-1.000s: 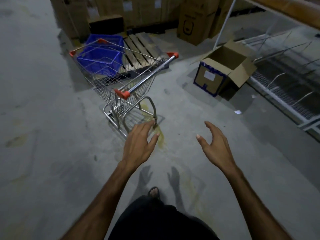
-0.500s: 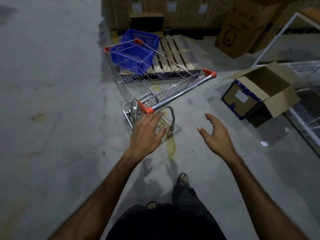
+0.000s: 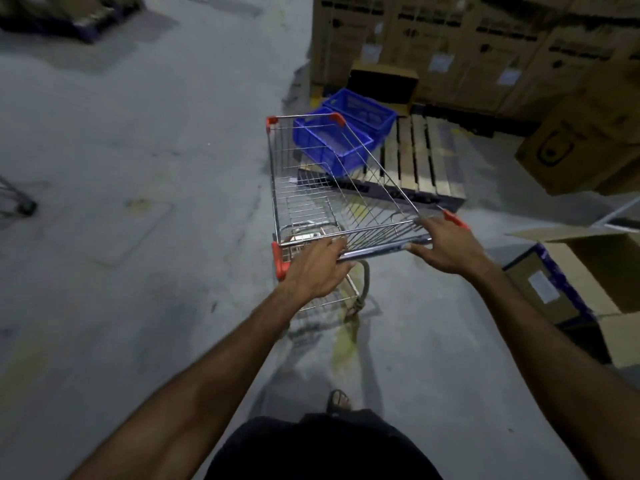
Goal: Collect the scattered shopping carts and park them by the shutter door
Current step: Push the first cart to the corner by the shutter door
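Gripping the handle bar (image 3: 377,250) of the wire shopping cart (image 3: 332,188), both hands sit curled over it: the left hand (image 3: 317,268) wraps the bar just inside its orange end cap, and the right hand (image 3: 446,245) closes over the bar near the opposite orange cap, thumb tucked under. That spread, one hand toward each end, reads as a steering hold, giving leverage to swing the basket around rather than merely push it straight. The cart stands directly ahead of the hands, its empty basket pointing away from the person toward a wooden pallet (image 3: 420,161) that carries 2 blue plastic crates (image 3: 343,133); its nose is close to the pallet, so I judge it must be pulled back or turned before it can roll off. Beyond the pallet rises a wall of stacked cardboard cartons (image 3: 450,43). To the right of the right hand lies an open cardboard box (image 3: 588,271). The floor (image 3: 138,168) is bare grey concrete, stained and scuffed, with a yellowish mark under the cart. No shutter door shows anywhere.
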The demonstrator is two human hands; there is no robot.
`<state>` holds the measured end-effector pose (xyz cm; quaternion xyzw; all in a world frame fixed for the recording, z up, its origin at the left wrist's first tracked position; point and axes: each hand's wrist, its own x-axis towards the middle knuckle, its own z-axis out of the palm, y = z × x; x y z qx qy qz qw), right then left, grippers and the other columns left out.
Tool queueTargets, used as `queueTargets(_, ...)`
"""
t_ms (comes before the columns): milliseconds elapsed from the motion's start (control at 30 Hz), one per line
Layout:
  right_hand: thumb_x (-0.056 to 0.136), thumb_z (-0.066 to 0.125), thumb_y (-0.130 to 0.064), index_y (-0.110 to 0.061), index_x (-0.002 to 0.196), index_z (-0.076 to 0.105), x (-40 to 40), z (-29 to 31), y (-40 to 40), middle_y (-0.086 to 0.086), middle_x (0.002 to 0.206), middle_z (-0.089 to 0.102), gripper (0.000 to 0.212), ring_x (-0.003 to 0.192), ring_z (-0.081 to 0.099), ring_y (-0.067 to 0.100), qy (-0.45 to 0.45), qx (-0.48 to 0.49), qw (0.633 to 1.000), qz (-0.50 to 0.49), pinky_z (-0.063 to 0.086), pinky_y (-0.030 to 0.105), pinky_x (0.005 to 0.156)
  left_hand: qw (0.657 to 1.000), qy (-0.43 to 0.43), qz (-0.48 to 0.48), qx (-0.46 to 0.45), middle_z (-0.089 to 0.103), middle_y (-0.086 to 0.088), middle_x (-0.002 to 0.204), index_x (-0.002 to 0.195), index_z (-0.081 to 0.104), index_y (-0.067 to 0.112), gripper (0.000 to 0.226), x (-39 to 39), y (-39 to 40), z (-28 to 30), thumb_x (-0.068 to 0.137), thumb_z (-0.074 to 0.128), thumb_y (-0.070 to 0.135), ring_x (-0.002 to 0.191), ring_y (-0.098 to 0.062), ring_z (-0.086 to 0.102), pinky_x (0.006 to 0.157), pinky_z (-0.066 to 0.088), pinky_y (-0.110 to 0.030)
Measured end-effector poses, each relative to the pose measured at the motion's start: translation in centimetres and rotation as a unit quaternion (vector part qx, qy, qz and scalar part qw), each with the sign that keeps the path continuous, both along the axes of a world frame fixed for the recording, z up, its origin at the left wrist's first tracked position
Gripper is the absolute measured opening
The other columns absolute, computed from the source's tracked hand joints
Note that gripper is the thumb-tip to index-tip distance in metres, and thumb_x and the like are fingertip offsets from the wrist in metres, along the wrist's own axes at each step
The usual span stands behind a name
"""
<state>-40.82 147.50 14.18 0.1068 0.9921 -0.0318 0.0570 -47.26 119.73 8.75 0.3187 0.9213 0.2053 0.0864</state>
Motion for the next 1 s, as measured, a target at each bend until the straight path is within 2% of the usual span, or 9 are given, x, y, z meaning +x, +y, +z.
queueTargets(133, 0.086, 0.031, -0.09, -0.028, 0.126, 0.067, -2.1, -2.8, 3.2, 0.006, 0.127, 0.071, 0.083, 0.113, 0.067, 0.027, -0.054, 0.01, 0.996, 0.066, 0.054, 0.048, 0.096, 0.992, 0.027, 0.052, -0.112, 0.073, -0.011, 0.124, 0.128, 0.061, 0.02, 0.051, 0.2, -0.3, -1.4, 0.106, 0.045, 0.063, 0.113, -0.035, 0.069, 0.095, 0.052, -0.049)
queueTargets(200, 0.079, 0.019, -0.095, -0.029, 0.107, 0.068, -2.6, -4.2, 3.9, 0.002, 0.108, 0.073, 0.087, 0.096, 0.067, 0.022, -0.057, 0.008, 0.993, 0.103, 0.055, 0.042, 0.085, 0.987, 0.029, 0.078, -0.141, 0.074, -0.01, 0.122, 0.123, 0.064, 0.02, 0.057, 0.5, -0.8, -0.9, 0.106, 0.041, 0.069, 0.114, -0.034, 0.069, 0.105, 0.046, -0.052)
queueTargets(300, 0.072, 0.01, -0.104, -0.027, 0.103, 0.07, -3.3, -5.7, 3.7, -0.001, 0.095, 0.074, 0.103, 0.085, 0.069, 0.022, -0.051, 0.0, 0.987, 0.153, 0.054, 0.038, 0.076, 0.979, 0.011, 0.123, -0.161, 0.077, -0.007, 0.114, 0.111, 0.069, 0.024, 0.069, 0.8, -1.6, -0.3, 0.1, 0.033, 0.082, 0.111, -0.03, 0.071, 0.119, 0.03, -0.055)
queueTargets(367, 0.07, 0.011, -0.105, -0.027, 0.099, 0.067, -3.3, -6.3, 2.9, -0.003, 0.09, 0.073, 0.1, 0.083, 0.07, 0.024, -0.051, 0.005, 0.982, 0.181, 0.053, 0.037, 0.073, 0.974, 0.021, 0.141, -0.177, 0.077, -0.004, 0.102, 0.099, 0.07, 0.026, 0.077, 0.8, -2.8, -0.4, 0.094, 0.028, 0.09, 0.103, -0.027, 0.073, 0.122, 0.026, -0.056)
queueTargets(467, 0.075, 0.017, -0.103, -0.03, 0.1, 0.064, -2.8, -7.0, 1.1, -0.008, 0.087, 0.069, 0.09, 0.084, 0.07, 0.022, -0.051, 0.014, 0.975, 0.215, 0.057, 0.04, 0.076, 0.968, 0.026, 0.147, -0.203, 0.074, -0.002, 0.09, 0.087, 0.067, 0.024, 0.086, 0.8, -5.3, -1.0, 0.087, 0.024, 0.098, 0.092, -0.025, 0.073, 0.115, 0.04, -0.05)
queueTargets(533, 0.079, 0.017, -0.101, -0.031, 0.096, 0.061, -2.7, -7.2, -0.3, -0.011, 0.082, 0.062, 0.084, 0.082, 0.068, 0.021, -0.044, 0.018, 0.97, 0.239, 0.056, 0.039, 0.073, 0.967, 0.034, 0.154, -0.202, 0.073, 0.0, 0.086, 0.082, 0.065, 0.024, 0.088, 0.9, -6.8, -1.2, 0.083, 0.023, 0.101, 0.088, -0.023, 0.073, 0.114, 0.042, -0.049)
queueTargets(700, 0.082, 0.013, -0.099, -0.031, 0.078, 0.048, -2.5, -7.3, -3.6, -0.014, 0.073, 0.05, 0.076, 0.078, 0.064, 0.02, -0.023, 0.011, 0.956, 0.291, 0.051, 0.037, 0.066, 0.961, 0.039, 0.175, -0.21, 0.071, 0.003, 0.081, 0.08, 0.065, 0.026, 0.089, 1.6, -10.1, -1.5, 0.078, 0.025, 0.105, 0.085, -0.02, 0.072, 0.111, 0.047, -0.048)
queueTargets(867, 0.083, 0.017, -0.099, -0.029, 0.079, 0.054, -4.0, -7.3, -6.7, -0.012, 0.074, 0.055, 0.079, 0.081, 0.069, 0.022, -0.002, 0.026, 0.944, 0.33, 0.042, 0.035, 0.061, 0.952, 0.036, 0.211, -0.221, 0.067, 0.005, 0.074, 0.077, 0.066, 0.026, 0.089, 2.6, -13.1, -1.4, 0.079, 0.025, 0.105, 0.077, -0.017, 0.069, 0.109, 0.048, -0.047)
queueTargets(1000, 0.081, 0.022, -0.097, -0.029, 0.076, 0.051, -5.7, -6.7, -9.6, -0.013, 0.071, 0.052, 0.075, 0.075, 0.064, 0.021, -0.013, 0.028, 0.937, 0.349, 0.044, 0.035, 0.063, 0.942, 0.034, 0.248, -0.223, 0.066, 0.006, 0.072, 0.077, 0.067, 0.026, 0.087, 3.9, -15.6, -1.2, 0.082, 0.027, 0.103, 0.074, -0.014, 0.067, 0.108, 0.045, -0.045)
